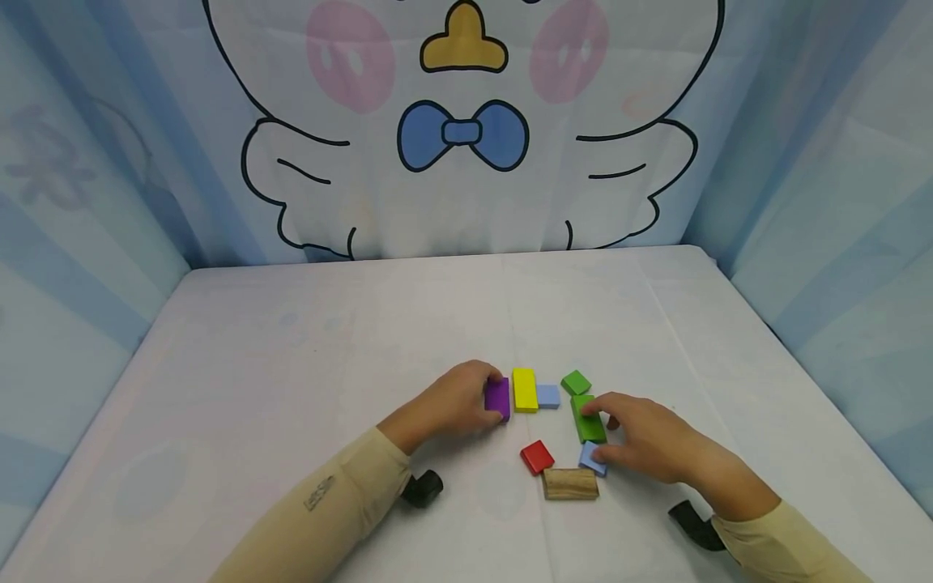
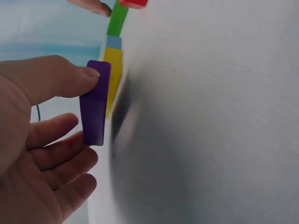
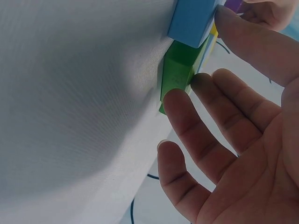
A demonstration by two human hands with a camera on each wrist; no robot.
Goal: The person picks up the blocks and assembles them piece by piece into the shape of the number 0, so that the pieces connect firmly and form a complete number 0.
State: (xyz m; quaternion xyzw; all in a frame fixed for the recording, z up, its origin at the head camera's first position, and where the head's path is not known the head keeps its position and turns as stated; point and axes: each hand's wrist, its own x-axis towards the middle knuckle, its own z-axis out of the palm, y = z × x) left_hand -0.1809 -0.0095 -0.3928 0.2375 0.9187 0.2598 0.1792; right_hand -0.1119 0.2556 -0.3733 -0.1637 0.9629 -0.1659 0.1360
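Observation:
Thumb and fingers of my left hand pinch a purple block by its ends. In the left wrist view the purple block seems slightly raised off the cloth. Just right of it are a yellow block and a small light-blue block, side by side. My right hand has its fingers loosely spread. Its thumb touches another small blue block, while a fingertip rests at the longer green block. In the right wrist view the blue block sits against the green block.
A small green block lies at the longer green one's far end. Nearer me are a red block and a wood-coloured block, corners close together. White cloth covers the table; a printed curtain hangs behind it.

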